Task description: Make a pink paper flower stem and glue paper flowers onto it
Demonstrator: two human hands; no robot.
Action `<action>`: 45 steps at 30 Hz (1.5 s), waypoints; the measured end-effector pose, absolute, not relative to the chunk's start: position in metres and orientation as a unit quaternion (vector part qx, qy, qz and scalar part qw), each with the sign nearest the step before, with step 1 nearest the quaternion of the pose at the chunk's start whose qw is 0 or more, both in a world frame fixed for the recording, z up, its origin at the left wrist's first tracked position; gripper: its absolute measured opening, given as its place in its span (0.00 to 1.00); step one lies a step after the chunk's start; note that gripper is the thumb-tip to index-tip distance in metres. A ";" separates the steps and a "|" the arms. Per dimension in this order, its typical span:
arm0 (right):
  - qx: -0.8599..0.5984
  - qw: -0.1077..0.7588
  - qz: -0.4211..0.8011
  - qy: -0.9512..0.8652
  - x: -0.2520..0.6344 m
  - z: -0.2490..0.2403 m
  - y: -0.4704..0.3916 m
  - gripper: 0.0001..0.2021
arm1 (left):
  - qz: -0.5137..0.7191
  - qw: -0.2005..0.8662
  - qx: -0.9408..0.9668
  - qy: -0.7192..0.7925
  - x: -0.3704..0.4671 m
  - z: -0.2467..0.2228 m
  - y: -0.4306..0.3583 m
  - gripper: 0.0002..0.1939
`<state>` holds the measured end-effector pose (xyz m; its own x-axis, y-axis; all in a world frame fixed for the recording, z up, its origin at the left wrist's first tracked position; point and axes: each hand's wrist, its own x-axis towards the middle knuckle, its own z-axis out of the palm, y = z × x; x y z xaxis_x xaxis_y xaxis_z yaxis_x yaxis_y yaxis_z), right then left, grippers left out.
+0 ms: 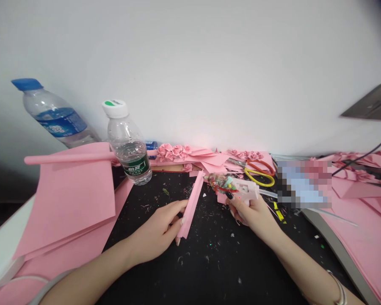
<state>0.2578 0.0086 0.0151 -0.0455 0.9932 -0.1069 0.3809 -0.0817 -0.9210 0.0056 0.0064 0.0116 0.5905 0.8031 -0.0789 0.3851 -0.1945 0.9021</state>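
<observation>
My left hand (165, 226) pinches the lower part of a folded pink paper strip (192, 207), which slants up and away over the black table top (209, 267). In my right hand (250, 212) is a white hot glue gun (244, 188), gripped by its handle. Bits of dried glue and coloured scraps crust its front end. The nozzle points left, at the upper end of the strip; whether it touches the paper I cannot tell. A clear glue stick (268, 193) sticks out behind the gun.
Two water bottles, one with a white cap (130, 148) and one with a blue cap (57, 114), stand at left beside pink paper sheets (76, 195). Scissors (260, 171), pink paper roses (173, 151) and more pink sheets (365, 224) lie at the back and right. Scraps litter the table.
</observation>
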 end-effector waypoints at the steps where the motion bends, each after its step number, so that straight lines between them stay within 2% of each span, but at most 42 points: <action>1: -0.595 0.353 0.434 -0.577 0.258 0.016 0.008 0.17 | 0.212 0.493 0.743 0.400 0.006 0.012 0.006 0.21; 45: -0.573 0.309 0.454 -0.608 0.252 0.015 0.002 0.13 | 0.249 0.519 0.712 0.402 0.007 0.008 0.008 0.20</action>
